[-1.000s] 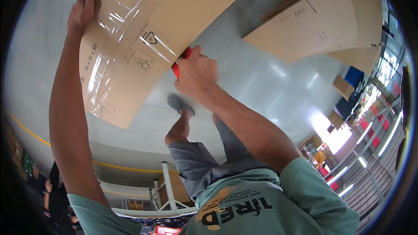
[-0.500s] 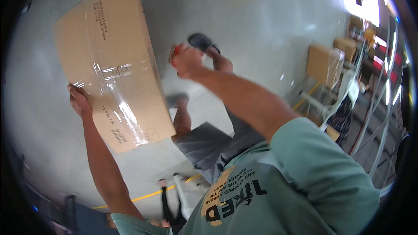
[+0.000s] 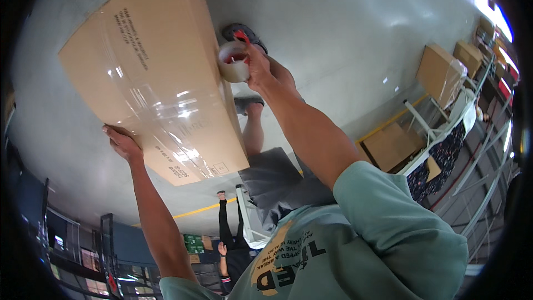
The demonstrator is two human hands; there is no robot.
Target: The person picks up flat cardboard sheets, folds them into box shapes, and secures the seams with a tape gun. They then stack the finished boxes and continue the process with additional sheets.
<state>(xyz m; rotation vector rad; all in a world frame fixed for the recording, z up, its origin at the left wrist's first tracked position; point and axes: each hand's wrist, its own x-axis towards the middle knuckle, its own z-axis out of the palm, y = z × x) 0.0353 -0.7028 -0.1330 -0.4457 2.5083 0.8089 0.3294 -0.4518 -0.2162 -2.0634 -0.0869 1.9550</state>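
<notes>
Head view: right hand (image 3: pixel 259 68), fingers clenched on red-handled clear-tape dispenser (image 3: pixel 237 71), had neared right side of brown rectangular cardboard box (image 3: pixel 166 64) between hands, apparently bringing both within working reach; left hand (image 3: pixel 125 143) touched box's left edge, grip unclear.

This looks like a warehouse packing area, with a taped carton (image 3: pixel 158 69) before us and more cardboard boxes (image 3: pixel 440 75) by a white-framed counter (image 3: pixel 436 143). Yellow lines (image 3: pixel 194 211) mark the grey floor (image 3: pixel 344 50).
</notes>
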